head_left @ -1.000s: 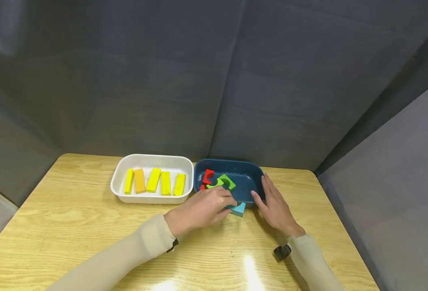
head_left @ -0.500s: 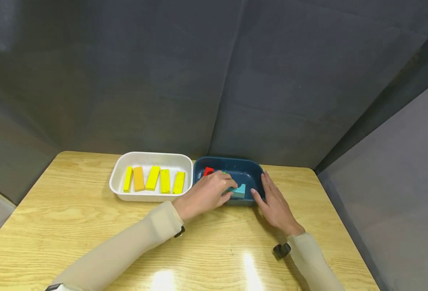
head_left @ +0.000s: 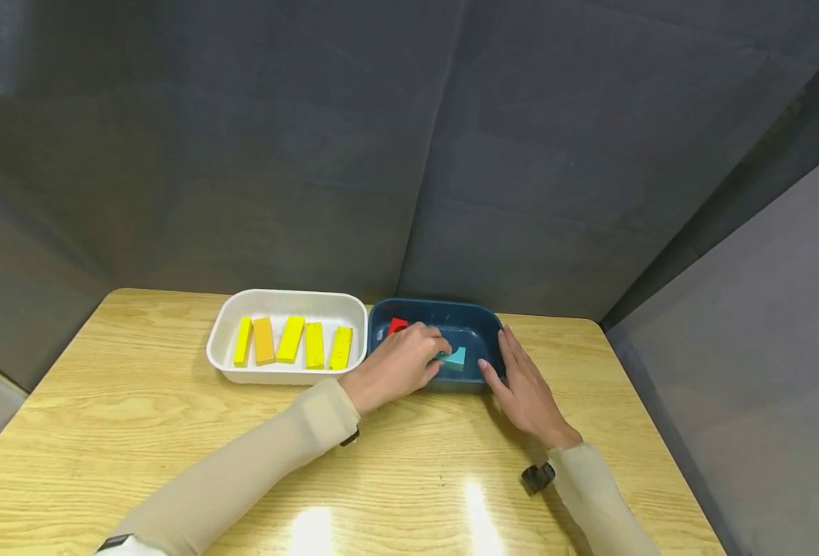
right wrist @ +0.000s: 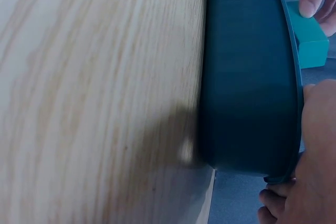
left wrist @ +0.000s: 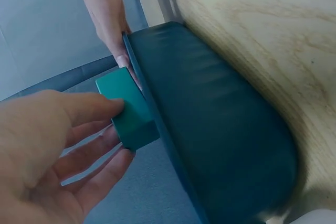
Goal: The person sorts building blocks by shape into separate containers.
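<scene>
My left hand is over the near side of the dark blue tray. Between thumb and fingers it pinches a teal block, which sits at the tray's near rim in the left wrist view. From above, the block has a cut-out in its top edge, partly covered by my fingers. A red block lies in the tray's left part; whatever is under my left hand is hidden. My right hand rests against the tray's near right corner, fingers straight along the right side and thumb at the near rim.
A white tray stands directly left of the dark blue one, with several yellow blocks and an orange block in a row. Both trays are near the far edge of the wooden table. A dark curtain hangs behind.
My left hand has carried the teal block from in front of the dark blue tray up over its near rim, then slightly lower. My right hand has stayed at the tray's corner.
</scene>
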Demonstrator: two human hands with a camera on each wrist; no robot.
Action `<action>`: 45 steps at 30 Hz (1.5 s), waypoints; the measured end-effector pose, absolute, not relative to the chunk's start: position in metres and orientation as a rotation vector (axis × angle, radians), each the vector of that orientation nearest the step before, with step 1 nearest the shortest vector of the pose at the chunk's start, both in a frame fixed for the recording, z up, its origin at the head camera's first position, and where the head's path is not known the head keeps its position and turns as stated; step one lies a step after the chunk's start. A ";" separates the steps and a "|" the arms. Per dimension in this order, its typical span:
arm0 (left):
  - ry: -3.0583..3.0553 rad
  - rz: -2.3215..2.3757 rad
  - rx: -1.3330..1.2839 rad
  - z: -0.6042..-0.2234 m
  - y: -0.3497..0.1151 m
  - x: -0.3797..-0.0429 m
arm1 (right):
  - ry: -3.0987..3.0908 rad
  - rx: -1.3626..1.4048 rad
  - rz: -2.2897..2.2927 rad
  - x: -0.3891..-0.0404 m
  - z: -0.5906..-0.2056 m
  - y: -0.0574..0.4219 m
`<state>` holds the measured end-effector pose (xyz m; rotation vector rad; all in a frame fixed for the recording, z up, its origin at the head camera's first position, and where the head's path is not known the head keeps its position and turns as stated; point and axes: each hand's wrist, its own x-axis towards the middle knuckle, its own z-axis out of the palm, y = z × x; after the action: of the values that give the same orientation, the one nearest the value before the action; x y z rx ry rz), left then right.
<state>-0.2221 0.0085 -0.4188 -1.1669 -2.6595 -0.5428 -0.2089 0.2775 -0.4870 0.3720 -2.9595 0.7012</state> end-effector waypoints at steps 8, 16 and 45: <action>-2.669 -0.560 -1.157 -0.427 0.010 -0.227 | -2.966 0.367 0.690 -0.209 -0.487 0.278; -2.668 -0.520 -1.157 -0.434 0.011 -0.227 | -2.956 0.379 0.673 -0.210 -0.489 0.278; -2.571 -0.439 -1.144 -0.441 0.005 -0.219 | -2.937 0.377 0.686 -0.211 -0.490 0.277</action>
<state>-0.2187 0.0045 -0.4411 -1.1436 -2.5713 -0.4393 -0.2108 0.2775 -0.4896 0.3774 -2.9366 0.6859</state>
